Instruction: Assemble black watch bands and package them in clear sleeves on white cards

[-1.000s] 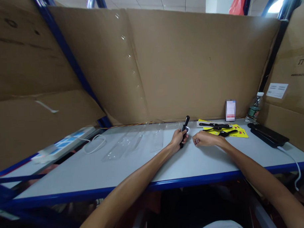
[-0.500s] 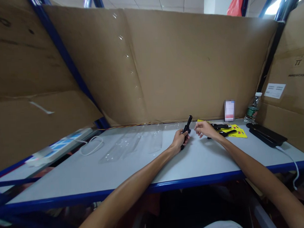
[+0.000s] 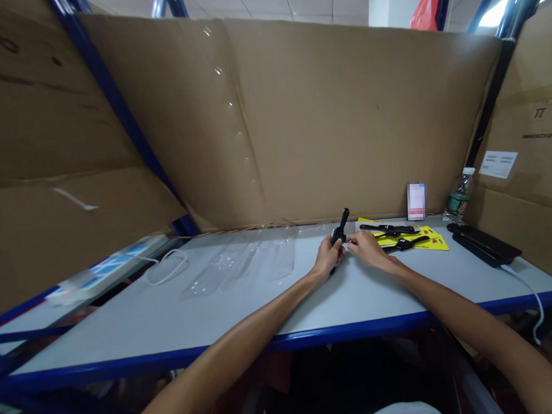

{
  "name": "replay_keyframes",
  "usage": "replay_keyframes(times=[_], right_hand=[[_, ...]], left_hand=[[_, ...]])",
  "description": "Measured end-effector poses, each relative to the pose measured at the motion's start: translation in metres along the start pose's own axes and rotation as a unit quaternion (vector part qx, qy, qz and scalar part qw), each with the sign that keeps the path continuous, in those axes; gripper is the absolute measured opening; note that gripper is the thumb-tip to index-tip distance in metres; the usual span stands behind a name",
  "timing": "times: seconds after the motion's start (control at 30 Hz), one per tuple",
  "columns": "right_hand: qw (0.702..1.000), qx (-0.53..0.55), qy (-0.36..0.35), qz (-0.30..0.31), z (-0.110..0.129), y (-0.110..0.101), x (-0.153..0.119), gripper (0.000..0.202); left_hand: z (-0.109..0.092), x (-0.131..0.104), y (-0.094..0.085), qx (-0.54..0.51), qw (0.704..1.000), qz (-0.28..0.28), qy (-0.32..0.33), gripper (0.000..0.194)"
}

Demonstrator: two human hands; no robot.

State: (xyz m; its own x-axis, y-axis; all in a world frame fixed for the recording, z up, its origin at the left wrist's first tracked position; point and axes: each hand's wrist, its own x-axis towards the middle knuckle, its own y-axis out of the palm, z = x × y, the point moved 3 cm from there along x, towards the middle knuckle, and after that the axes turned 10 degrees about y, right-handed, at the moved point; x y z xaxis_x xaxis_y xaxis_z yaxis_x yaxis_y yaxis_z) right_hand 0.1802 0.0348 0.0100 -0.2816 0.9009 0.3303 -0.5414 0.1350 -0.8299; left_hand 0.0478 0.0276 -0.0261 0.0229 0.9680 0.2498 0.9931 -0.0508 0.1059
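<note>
Table (image 3: 193,321): is crossing the lower frame.
Left hand (image 3: 329,253): is gripping the watch (image 3: 338,234), centre-right.
Right hand (image 3: 365,247): is curling beside it; can't tell if pinching.
Watch: is pointing up, leaning right, left of right fingers.

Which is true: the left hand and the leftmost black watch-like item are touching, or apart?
Touching: the head view shows the left hand closed around the black watch-like item.
</note>
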Motion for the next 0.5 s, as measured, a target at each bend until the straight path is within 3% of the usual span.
replay_keyframes(times=[0.17,0.33,0.5], right_hand=[[0.998,0.027,0.039,-0.048,-0.006,-0.009,0.007,0.018],[0.976,0.196,0.072,-0.053,-0.015,-0.017,0.012,0.010],[0.947,0.311,0.042,-0.066,-0.015,-0.019,0.012,0.015]], left_hand=[[-0.002,0.001,0.000,0.018,0.999,-0.008,0.038,0.015],[-0.004,0.002,0.000,0.018,0.998,-0.010,0.060,0.017],[-0.004,0.003,-0.002,0.030,0.996,-0.019,0.078,0.017]])
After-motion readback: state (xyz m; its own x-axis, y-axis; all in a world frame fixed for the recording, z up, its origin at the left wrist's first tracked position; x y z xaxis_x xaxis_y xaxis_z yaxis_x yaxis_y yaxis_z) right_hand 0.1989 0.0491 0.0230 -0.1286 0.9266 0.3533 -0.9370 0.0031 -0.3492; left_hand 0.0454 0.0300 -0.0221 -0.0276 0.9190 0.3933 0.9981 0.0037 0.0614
